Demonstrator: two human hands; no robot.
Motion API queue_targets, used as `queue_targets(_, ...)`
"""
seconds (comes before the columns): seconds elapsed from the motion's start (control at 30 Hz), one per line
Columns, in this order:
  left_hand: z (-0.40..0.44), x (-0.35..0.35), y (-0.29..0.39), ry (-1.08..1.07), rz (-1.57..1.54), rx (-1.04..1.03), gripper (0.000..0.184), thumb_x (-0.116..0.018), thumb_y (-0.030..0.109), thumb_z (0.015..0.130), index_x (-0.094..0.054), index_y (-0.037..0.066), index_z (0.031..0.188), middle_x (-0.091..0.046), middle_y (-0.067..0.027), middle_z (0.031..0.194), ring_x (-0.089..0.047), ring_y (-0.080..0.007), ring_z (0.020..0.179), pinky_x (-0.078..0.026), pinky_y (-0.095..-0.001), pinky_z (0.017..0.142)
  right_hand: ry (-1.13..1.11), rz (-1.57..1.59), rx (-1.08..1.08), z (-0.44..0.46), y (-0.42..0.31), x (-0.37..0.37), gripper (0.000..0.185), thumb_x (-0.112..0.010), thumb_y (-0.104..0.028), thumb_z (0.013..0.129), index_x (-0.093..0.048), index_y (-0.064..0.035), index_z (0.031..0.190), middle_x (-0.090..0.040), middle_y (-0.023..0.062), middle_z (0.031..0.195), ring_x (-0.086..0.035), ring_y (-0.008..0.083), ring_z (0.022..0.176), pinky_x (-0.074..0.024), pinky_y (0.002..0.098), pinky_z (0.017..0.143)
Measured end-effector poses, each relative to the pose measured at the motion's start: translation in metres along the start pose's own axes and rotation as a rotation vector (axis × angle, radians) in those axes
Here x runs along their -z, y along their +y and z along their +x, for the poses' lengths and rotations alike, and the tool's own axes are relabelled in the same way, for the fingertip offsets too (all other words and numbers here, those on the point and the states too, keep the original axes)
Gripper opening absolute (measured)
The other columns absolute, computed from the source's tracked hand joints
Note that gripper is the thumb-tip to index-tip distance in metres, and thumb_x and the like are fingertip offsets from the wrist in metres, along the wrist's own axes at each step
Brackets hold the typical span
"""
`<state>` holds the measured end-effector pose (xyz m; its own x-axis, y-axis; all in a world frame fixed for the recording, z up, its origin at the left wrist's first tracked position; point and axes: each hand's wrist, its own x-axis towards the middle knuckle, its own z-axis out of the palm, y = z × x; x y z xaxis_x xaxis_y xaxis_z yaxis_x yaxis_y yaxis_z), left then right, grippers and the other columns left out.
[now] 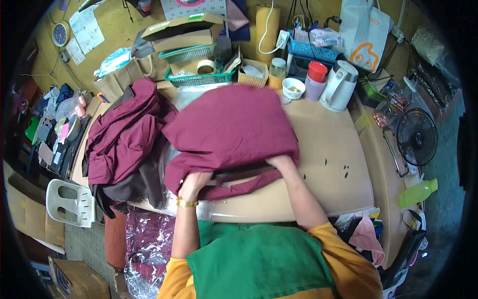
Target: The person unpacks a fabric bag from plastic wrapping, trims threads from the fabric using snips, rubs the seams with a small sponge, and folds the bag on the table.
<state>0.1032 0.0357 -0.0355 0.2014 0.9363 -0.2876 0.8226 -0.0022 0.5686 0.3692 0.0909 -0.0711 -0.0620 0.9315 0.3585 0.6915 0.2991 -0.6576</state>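
A bulky maroon garment point(234, 122) lies bunched on the tan tabletop in front of me, its near edge gaping over a dark inside and a loose maroon strip. Into the left end of that gap goes my left hand point(196, 180), with a gold-coloured bracelet at the wrist. My right hand point(281, 162) reaches under the cloth at the right end. Fabric hides the fingers of both hands, so their grip does not show. Clear plastic film point(205, 209) shows beneath the garment. To its left lies a second maroon garment point(124, 134) with dark lining, crumpled and hanging over the table's edge.
At the back stand a green basket point(201, 79), a glass jar point(277, 73), a white bowl point(294, 88), a red-lidded container point(315, 81) and a white kettle point(339, 86). A black fan point(417, 137) is at right, a white plastic stool point(71, 203) at left. Plastic-wrapped maroon cloth point(147, 244) lies below the table edge.
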Motion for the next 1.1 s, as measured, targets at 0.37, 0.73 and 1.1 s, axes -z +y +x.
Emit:
queue_targets(0.37,-0.068,-0.023,0.113,-0.569,-0.501,-0.953,0.057,-0.063,0.02,0.095,-0.043,0.001,0.144,-0.043,-0.0189,0.149,-0.043,-0.0296,0.137,-0.037,-0.0395,0.111,0.104,0.02,0.284,0.062,-0.062,0.061,0.059,-0.057,-0.032,0.092,-0.045,-0.0001,0.14,-0.046,0.0231,0.142,-0.044,0.0367,0.131,-0.031,0.0496,0.111)
queue_targets(0.73,-0.096,0.022,0.024,-0.313,-1.095,-0.472,0.032,-0.055,0.012,0.099,-0.056,-0.003,0.128,-0.068,-0.0148,0.11,-0.065,-0.0182,0.102,-0.052,-0.0304,0.091,-0.522,-0.542,0.593,-0.138,-0.011,0.038,0.053,-0.049,-0.029,0.097,-0.043,0.0016,0.14,-0.042,0.0261,0.144,-0.039,0.0404,0.137,-0.0279,0.0538,0.112)
queue_targets(1.1,-0.049,-0.102,0.076,0.156,0.07,-0.42,0.052,-0.049,0.012,0.096,-0.036,-0.009,0.142,-0.036,-0.0346,0.145,-0.034,-0.0458,0.138,-0.03,-0.049,0.114,-0.7,0.135,0.343,-0.077,-0.026,0.076,0.03,-0.054,-0.017,0.095,-0.06,0.0026,0.117,-0.061,0.0207,0.122,-0.055,0.0338,0.119,-0.0415,0.0432,0.103)
